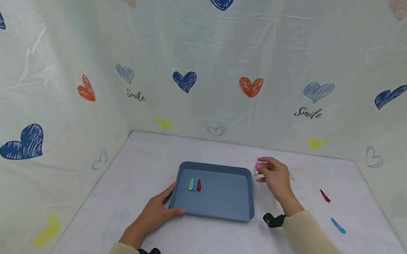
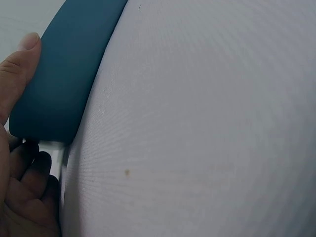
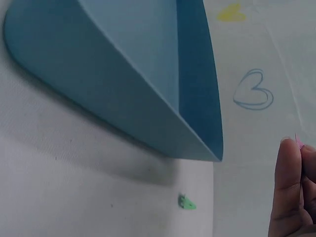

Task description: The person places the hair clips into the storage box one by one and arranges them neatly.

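My left hand point(image 1: 156, 214) grips the near left corner of a blue-grey tray point(image 1: 216, 213), its thumb point(image 2: 30, 49) against the tray's wall. Three snap hair clips lie side by side inside the tray: green point(image 1: 191, 184), blue point(image 1: 194, 185) and red point(image 1: 199, 185). Just beyond the tray's far right corner, my right hand point(image 1: 276, 179) pinches a pink hair clip point(image 1: 256, 166) between thumb and fingers. In the right wrist view only a sliver of that clip shows at the fingertips. Below it on the table lies a green clip point(image 3: 186, 202).
Right of the tray, a dark red clip point(image 1: 325, 195) and a blue clip point(image 1: 338, 226) lie on the white table point(image 1: 208, 249). A pale pink clip point(image 1: 291, 175) is partly hidden behind my right hand. A heart-printed curtain point(image 1: 212, 52) stands behind and to the sides.
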`<state>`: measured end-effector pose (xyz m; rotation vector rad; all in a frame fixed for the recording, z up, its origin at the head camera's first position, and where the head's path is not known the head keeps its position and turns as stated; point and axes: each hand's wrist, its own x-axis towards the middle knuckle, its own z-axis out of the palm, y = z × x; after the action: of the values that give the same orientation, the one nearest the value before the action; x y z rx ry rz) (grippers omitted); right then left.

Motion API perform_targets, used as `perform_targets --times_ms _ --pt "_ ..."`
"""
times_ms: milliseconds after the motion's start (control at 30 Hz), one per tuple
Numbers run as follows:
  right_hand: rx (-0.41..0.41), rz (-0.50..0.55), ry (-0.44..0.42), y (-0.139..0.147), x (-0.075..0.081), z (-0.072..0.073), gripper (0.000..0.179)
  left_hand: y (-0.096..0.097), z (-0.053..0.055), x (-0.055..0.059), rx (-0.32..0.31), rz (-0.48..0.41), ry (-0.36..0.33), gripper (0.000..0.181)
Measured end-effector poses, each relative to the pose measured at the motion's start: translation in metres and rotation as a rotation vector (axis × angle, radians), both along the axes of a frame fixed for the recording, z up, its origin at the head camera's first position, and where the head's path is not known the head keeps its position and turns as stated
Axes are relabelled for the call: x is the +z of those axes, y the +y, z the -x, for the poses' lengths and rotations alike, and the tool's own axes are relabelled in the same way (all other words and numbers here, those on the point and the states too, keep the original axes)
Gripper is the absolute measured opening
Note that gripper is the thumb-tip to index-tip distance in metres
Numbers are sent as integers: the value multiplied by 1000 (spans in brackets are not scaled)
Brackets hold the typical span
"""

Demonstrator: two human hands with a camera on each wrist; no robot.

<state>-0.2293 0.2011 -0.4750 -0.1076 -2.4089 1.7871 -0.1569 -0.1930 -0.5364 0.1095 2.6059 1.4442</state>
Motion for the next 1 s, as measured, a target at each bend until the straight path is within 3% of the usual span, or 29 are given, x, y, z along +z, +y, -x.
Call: perform_targets --times_ms 500,767,1000 --pt "55 76 26 -64 -4 8 21 1 0 -1 10 11 -6 104" --pt "79 135 6 -102 -18 10 21 2 0 1 8 10 -4 103" --pt "145 34 -16 -125 -35 10 21 2 0 0 9 11 -10 103"
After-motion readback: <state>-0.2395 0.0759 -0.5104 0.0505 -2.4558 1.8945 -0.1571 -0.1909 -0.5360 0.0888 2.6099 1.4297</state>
